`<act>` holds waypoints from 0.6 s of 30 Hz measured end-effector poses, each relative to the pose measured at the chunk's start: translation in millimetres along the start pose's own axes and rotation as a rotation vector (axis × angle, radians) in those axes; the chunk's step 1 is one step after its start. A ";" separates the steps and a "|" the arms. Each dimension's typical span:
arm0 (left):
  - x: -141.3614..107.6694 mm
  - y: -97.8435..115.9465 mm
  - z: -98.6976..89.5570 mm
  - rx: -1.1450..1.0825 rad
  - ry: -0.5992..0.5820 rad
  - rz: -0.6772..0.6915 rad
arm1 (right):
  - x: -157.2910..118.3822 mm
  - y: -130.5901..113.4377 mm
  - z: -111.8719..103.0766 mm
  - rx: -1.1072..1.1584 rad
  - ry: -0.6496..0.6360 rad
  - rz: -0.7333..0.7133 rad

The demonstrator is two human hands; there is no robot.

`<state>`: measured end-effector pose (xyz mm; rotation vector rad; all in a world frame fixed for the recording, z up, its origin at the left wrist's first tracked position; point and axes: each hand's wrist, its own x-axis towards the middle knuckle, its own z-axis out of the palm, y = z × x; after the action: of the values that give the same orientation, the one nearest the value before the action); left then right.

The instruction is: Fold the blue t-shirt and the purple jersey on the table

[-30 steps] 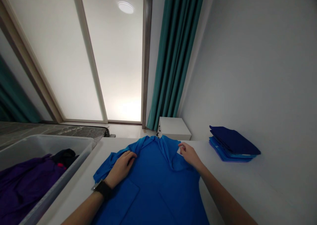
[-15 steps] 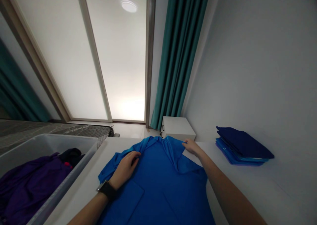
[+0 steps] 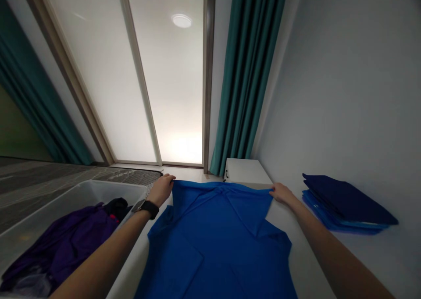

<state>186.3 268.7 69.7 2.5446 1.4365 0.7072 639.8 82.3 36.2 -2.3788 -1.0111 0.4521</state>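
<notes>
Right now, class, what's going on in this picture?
A person is holding a blue shirt spread on a white table by its far edge, the left hand at one corner and the right hand at the other. To the left of the shirt is a translucent plastic bin with a purple garment in it, and to the right lies a stack of folded blue clothes.

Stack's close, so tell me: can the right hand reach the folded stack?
Probably yes: the right hand sits beside the folded stack, with only white tabletop between them, though it would first have to release the edge of the blue shirt.
</notes>
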 end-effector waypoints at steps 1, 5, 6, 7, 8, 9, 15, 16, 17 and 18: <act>7.5 -3.3 -4.1 0.004 0.007 -0.032 | 1.1 -0.3 -4.8 0.019 0.023 0.006; 31.3 -12.2 -18.1 -0.025 0.086 -0.137 | -0.4 -6.2 -17.5 0.161 0.048 0.032; 35.9 -13.2 -20.9 -0.044 0.108 -0.165 | -2.0 -9.2 -19.1 0.213 0.039 0.035; 40.3 -13.7 -23.3 -0.070 0.126 -0.194 | -3.7 -13.0 -20.3 0.270 0.030 0.036; 44.4 -13.6 -25.0 -0.103 0.138 -0.223 | -5.2 -17.4 -21.3 0.329 0.023 0.033; 48.4 -13.1 -26.0 -0.143 0.144 -0.250 | -6.4 -22.2 -22.1 0.389 0.021 0.028; 68.1 -5.5 -19.2 -0.486 0.166 -0.349 | -1.9 -50.4 -25.9 0.683 0.071 -0.040; 70.6 -5.0 -17.5 -0.536 0.181 -0.351 | 0.2 -53.3 -26.1 0.714 0.089 -0.050; 72.9 -4.9 -16.1 -0.579 0.198 -0.352 | 2.4 -55.6 -26.2 0.739 0.108 -0.057; 74.9 -5.4 -14.8 -0.616 0.213 -0.352 | 4.5 -57.1 -26.0 0.759 0.126 -0.063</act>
<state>208.0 332.6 105.7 1.7457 1.3912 1.1600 622.9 110.9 89.6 -1.6670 -0.6861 0.5371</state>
